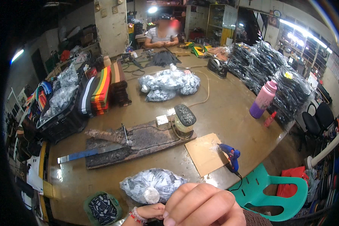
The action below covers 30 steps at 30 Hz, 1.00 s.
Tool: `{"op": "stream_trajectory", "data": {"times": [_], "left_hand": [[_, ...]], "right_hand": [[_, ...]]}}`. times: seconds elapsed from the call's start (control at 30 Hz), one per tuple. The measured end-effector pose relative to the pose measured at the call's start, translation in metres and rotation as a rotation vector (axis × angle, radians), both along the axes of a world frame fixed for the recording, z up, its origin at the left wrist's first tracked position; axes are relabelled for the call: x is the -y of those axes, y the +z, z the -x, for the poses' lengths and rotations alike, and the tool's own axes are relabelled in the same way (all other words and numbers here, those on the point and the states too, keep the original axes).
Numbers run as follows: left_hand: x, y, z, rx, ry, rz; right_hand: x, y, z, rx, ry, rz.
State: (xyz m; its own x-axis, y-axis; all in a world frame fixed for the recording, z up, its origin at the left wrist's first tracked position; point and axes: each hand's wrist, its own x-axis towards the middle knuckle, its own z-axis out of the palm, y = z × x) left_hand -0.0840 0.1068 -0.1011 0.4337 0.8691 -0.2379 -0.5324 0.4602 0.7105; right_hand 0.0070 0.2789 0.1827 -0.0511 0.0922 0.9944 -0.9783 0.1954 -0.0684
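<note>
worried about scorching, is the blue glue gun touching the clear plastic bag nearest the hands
No, the blue glue gun lies at the right edge of the tan sheet, apart from the clear plastic bag.

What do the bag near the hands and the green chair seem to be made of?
The clear bag: probably thin, glossy plastic film, as it wrinkles and shows its contents. The green chair: likely smooth moulded plastic, by its even colour and rounded openings.
</note>
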Motion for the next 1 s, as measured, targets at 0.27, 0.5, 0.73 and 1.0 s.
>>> {"op": "stream_trajectory", "data": {"times": [0.27,0.5,0.73,1.0], "left_hand": [[-0.049,0.014,0.0,-0.105,0.037,-0.067],[-0.071,0.028,0.011,0.027,-0.123,0.029],[-0.065,0.049,0.013,-0.223,-0.07,-0.012],[-0.065,0.028,0.007,-0.235,-0.034,-0.027]], "right_hand": [[-0.021,-0.003,0.0,-0.048,-0.009,0.035],[-0.02,-0.004,0.004,-0.107,-0.009,-0.047],[-0.009,-0.003,0.013,-0.142,-0.037,0.035],[-0.027,-0.005,0.018,-0.165,0.023,-0.238]]}}
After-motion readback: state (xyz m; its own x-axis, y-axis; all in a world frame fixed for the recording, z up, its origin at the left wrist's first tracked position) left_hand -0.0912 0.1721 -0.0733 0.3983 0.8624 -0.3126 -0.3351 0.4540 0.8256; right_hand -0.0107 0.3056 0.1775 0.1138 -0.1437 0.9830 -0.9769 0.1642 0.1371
